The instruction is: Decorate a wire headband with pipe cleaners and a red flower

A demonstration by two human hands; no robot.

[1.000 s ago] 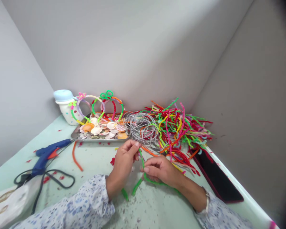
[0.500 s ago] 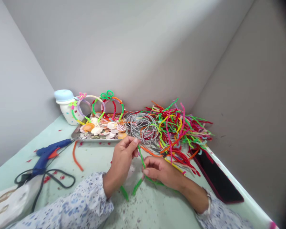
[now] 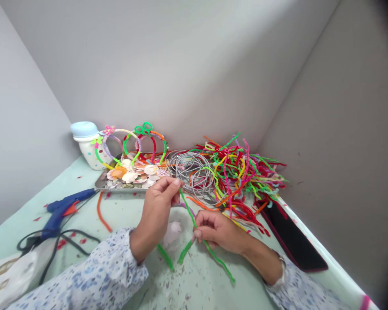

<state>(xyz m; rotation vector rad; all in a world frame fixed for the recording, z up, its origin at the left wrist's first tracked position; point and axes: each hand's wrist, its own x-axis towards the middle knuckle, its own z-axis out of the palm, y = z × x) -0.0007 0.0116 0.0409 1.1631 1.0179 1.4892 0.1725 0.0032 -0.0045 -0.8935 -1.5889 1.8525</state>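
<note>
My left hand (image 3: pixel 161 211) pinches the upper end of a green pipe cleaner (image 3: pixel 219 259) between thumb and fingers. Lower down, my right hand (image 3: pixel 218 230) has its fingertips closed on the same pipe cleaner, whose free tail slants down to the right. Beneath the hands is a headband (image 3: pixel 185 252) wrapped in pipe cleaner, with two green ends pointing toward me and a purple stretch between the hands. One side of it passes at my right fingertips; the left side runs partly behind my left hand.
A metal tray (image 3: pixel 116 189) of seashells stands behind, with finished headbands (image 3: pixel 129 131) above it. Coiled wire (image 3: pixel 194 172) and a heap of pipe cleaners (image 3: pixel 242 168) lie right of it. A blue glue gun (image 3: pixel 54 215) with its cord lies left; a white jar (image 3: pixel 90 150) stands at the back.
My left hand has moved left and slightly up, away from my right hand, with more green pipe cleaner showing between them. Its tail now hangs clear below my right hand.
</note>
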